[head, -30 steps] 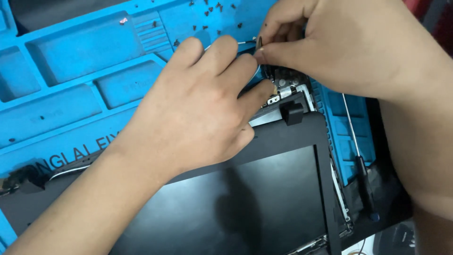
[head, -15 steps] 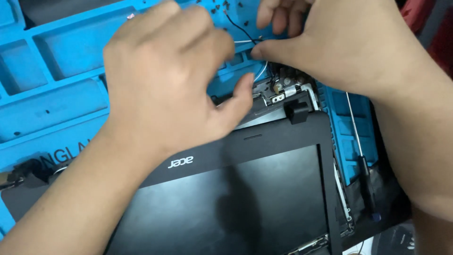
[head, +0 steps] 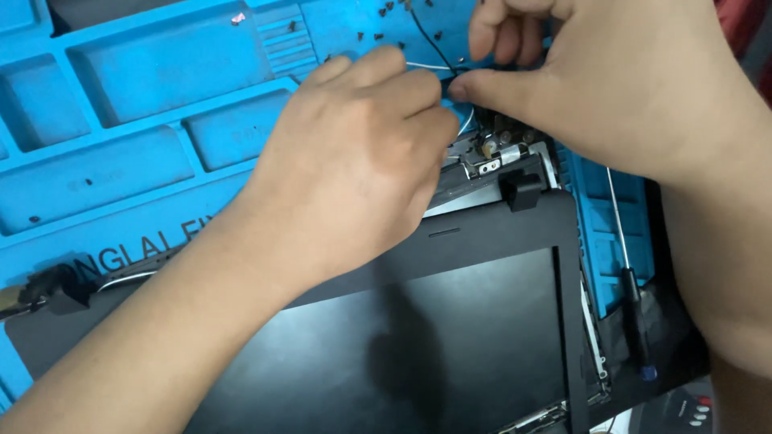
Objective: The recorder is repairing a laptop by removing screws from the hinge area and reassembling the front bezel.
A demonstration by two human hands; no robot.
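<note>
A black laptop screen panel (head: pixel 450 337) lies on a blue repair mat (head: pixel 145 169). At its upper right corner sits a metal hinge (head: pixel 492 154) with thin black and white cables (head: pixel 426 44) running up from it. My left hand (head: pixel 354 169) rests on the panel's top edge, fingertips pinching the white cable beside the hinge. My right hand (head: pixel 595 88) hovers over the hinge, thumb and fingers pinched on the cables just above it. The two hands almost touch.
Several small screws (head: pixel 402 16) lie in a mat tray at the top. A slim screwdriver (head: pixel 631 281) lies along the panel's right side. The other hinge with cables (head: pixel 48 289) sticks out at the left edge. A dark device with coloured buttons (head: pixel 691 410) sits bottom right.
My left hand lifted off the panel half a second ago and has come back down near the hinge, now gripping the white cable. My right hand stayed pinched over the hinge.
</note>
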